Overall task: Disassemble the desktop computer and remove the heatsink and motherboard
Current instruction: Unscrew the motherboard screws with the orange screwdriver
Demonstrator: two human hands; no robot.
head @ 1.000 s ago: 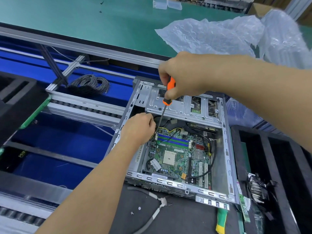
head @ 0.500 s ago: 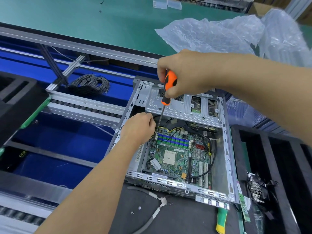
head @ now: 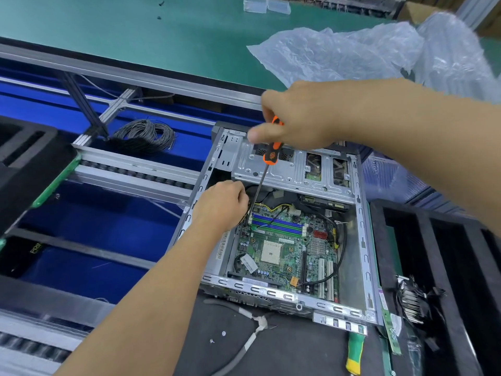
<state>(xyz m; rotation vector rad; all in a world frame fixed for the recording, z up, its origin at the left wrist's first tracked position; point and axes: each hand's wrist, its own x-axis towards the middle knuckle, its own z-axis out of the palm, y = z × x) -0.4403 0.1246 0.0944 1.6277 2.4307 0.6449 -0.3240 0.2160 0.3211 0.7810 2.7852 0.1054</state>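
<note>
Both forearms were bare from the frame edges down to the wrists, with no sleeve, cuff, watch, bracelet or strap showing anywhere along them. The left hand point(head: 221, 206) wore no glove and no ring, its knuckles and the back of the hand uncovered. The right hand point(head: 295, 118) was likewise ungloved and ringless, with one short, plain fingernail visible at the tip of its thumb, unpainted. The outline of that hand was slightly blurred, so finer detail on its fingers could not be made out. No tattoos, plasters or markings showed on either arm.
</note>
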